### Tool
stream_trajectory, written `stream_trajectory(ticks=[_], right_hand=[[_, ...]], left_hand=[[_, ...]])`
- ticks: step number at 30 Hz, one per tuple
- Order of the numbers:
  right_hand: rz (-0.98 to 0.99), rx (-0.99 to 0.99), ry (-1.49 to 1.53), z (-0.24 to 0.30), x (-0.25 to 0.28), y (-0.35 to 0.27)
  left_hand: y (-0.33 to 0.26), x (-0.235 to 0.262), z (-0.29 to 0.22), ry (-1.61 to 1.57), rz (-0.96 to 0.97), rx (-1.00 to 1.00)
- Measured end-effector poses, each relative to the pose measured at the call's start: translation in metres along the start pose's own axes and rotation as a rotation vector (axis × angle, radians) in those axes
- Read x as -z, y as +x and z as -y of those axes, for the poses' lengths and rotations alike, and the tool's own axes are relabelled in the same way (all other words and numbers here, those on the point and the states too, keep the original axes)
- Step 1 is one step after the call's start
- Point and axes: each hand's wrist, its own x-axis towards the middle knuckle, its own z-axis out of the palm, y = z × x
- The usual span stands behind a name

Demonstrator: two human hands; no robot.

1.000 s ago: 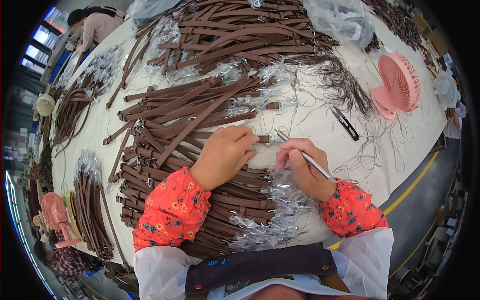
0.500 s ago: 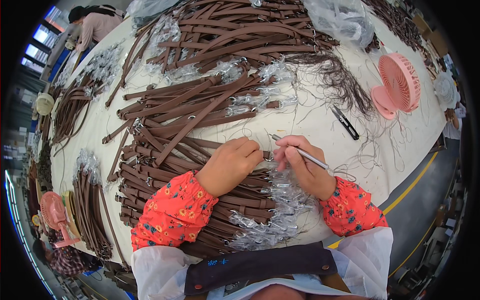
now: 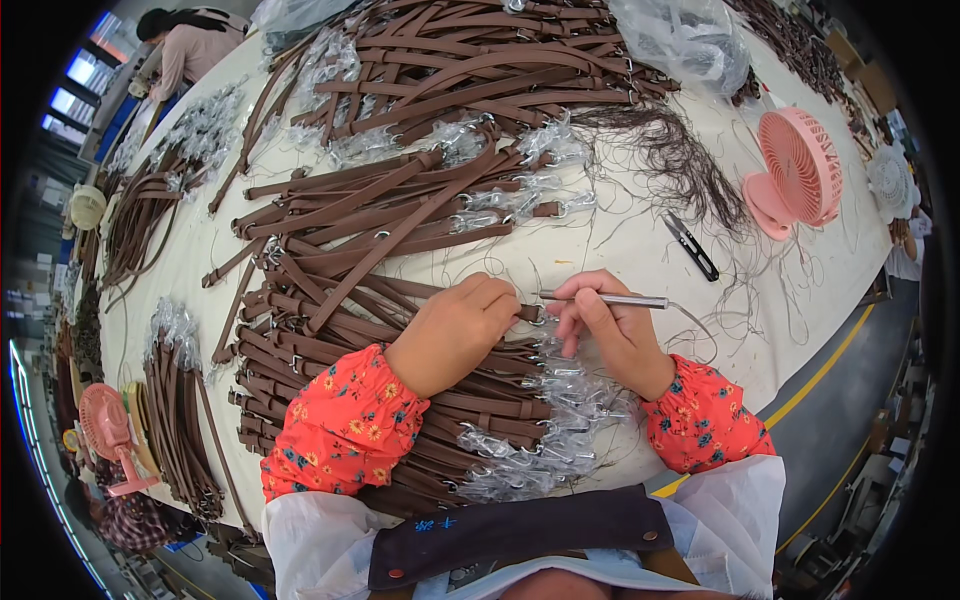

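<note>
My left hand is closed on a brown leather strap, whose end with a metal ring sticks out past the fingertips. In my right hand is a slim metal pen-shaped tool, lying almost level. Its thin tip points left, close above the strap's end; whether they touch I cannot tell. A thin cord or thread trails near the tool's back end. Under and beside my left hand lies a heap of brown straps, with plastic-wrapped metal clasps along its right side.
Right of my hands lie black-handled thread snips, loose dark threads and a pink fan. More straps pile up at the far side. Another strap bundle and pink fan are at left. A person bends over, far left.
The pen-shaped tool has swung from a slant to nearly level, its back end rising and its tip lowering toward the strap end. My left hand has shifted slightly left with the strap.
</note>
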Motion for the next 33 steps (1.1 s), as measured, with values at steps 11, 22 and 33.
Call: stream_trajectory(ticks=[11,22,33], right_hand=[[0.085,-0.092,-0.016,0.004,0.001,0.0],[0.089,-0.092,-0.045,0.006,-0.001,0.0],[0.075,-0.091,-0.026,0.004,-0.002,0.0]], left_hand=[[0.005,0.004,0.008,-0.321,0.042,0.196],[0.004,0.006,0.008,-0.344,0.055,0.232],[0.004,0.008,0.011,-0.435,0.074,0.26]])
